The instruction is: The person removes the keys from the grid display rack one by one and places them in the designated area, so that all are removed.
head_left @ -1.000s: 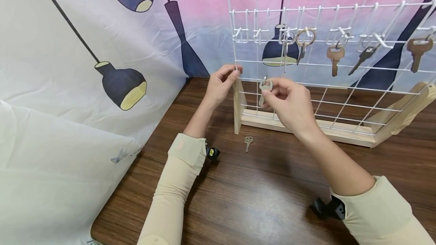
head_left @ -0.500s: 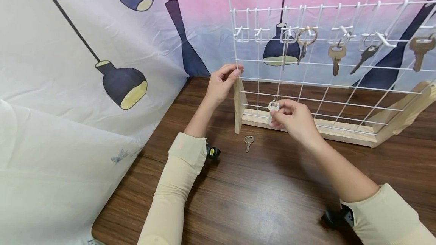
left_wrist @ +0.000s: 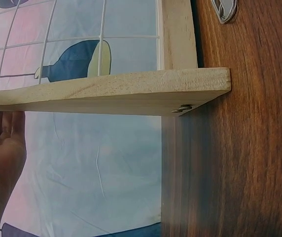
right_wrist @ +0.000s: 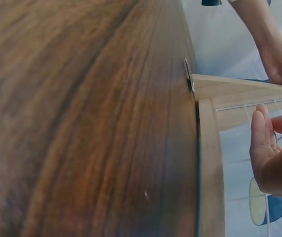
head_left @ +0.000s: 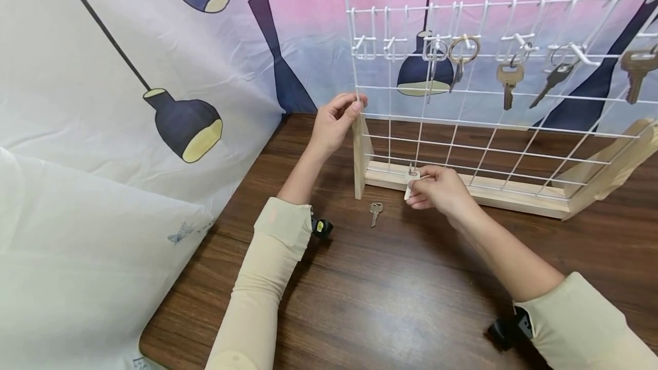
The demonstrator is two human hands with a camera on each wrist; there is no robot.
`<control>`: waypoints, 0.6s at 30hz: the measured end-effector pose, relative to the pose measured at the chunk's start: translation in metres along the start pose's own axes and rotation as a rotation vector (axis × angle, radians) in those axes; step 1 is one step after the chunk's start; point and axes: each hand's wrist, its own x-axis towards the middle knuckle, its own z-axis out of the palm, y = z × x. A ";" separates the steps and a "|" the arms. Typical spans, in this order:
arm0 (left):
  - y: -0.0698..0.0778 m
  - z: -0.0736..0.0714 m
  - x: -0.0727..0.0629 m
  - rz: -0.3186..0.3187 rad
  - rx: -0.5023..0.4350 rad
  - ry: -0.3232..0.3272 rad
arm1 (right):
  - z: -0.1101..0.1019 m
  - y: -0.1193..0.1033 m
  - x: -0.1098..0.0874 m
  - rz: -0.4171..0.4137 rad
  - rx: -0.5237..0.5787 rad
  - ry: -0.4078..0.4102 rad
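My left hand (head_left: pixel 331 124) grips the left edge of a white wire grid rack (head_left: pixel 452 146), where the grid meets its wooden side support (head_left: pixel 358 170). In the left wrist view, its fingers (left_wrist: pixel 17 126) reach behind that support. Low in front of the grid, my right hand (head_left: pixel 444 193) pinches a silver key (head_left: pixel 412 177) between thumb and fingers, with a small ring at its top. The right wrist view mostly hides this key behind the fingers. A second key (head_left: pixel 376 214) with a ring lies flat on the table, left of the right hand.
Several keys hang from white hooks along the rack, among them a brass key (head_left: pixel 509 79) and a dark key (head_left: pixel 555 80). Two hooks at the left (head_left: pixel 365 47) bear nothing. A wooden base bar (head_left: pixel 493 194) runs along the brown table (head_left: pixel 329 301). Printed cloth hangs behind.
My right hand has moved down with the pinched key, from mid-grid height to near the base bar. My left hand stays on the rack's edge. The second key has not moved.
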 end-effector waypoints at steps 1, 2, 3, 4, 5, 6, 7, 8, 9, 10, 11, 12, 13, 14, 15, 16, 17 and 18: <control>0.000 0.000 0.000 0.000 -0.001 0.001 | 0.000 0.001 0.001 0.015 0.006 -0.003; 0.000 0.000 0.000 0.000 -0.002 0.001 | 0.000 0.002 0.002 0.030 0.008 -0.004; 0.000 0.001 0.000 0.000 -0.008 0.000 | 0.000 0.004 0.002 0.044 0.010 -0.008; 0.000 0.000 0.001 0.002 -0.010 0.000 | 0.001 0.005 0.003 0.059 0.016 -0.013; 0.000 0.000 0.001 0.002 -0.012 0.000 | 0.002 0.007 0.003 0.073 0.020 -0.018; 0.000 0.000 0.001 0.002 -0.014 0.000 | 0.002 0.009 0.004 0.086 0.026 -0.023; 0.001 0.000 0.001 0.004 -0.015 0.000 | 0.003 0.011 0.005 0.097 0.029 -0.028; 0.001 0.000 0.001 0.003 -0.017 -0.001 | 0.003 0.013 0.005 0.106 0.029 -0.037; 0.001 0.000 0.000 0.002 -0.018 0.000 | 0.003 0.014 0.006 0.117 0.029 -0.046; 0.001 0.000 0.000 0.000 -0.016 0.002 | 0.004 0.016 0.006 0.127 0.030 -0.054; 0.002 0.000 0.000 -0.003 -0.016 0.002 | 0.005 0.017 0.007 0.137 0.028 -0.059; 0.002 0.000 0.000 -0.006 -0.014 0.004 | 0.005 0.019 0.008 0.143 0.027 -0.067; 0.002 0.000 0.000 -0.009 -0.012 0.005 | 0.006 0.021 0.009 0.149 0.026 -0.071; 0.002 0.000 0.000 -0.013 -0.013 0.006 | 0.007 0.022 0.009 0.155 0.024 -0.073; 0.002 0.000 0.000 -0.013 -0.013 0.005 | 0.007 0.023 0.010 0.162 0.024 -0.074; 0.002 0.000 0.000 -0.014 -0.015 0.005 | 0.008 0.025 0.011 0.167 0.022 -0.076; 0.002 0.000 0.000 -0.015 -0.015 0.005 | 0.009 0.026 0.012 0.175 0.023 -0.079; 0.002 0.000 0.000 -0.015 -0.016 0.005 | 0.009 0.028 0.012 0.181 0.026 -0.087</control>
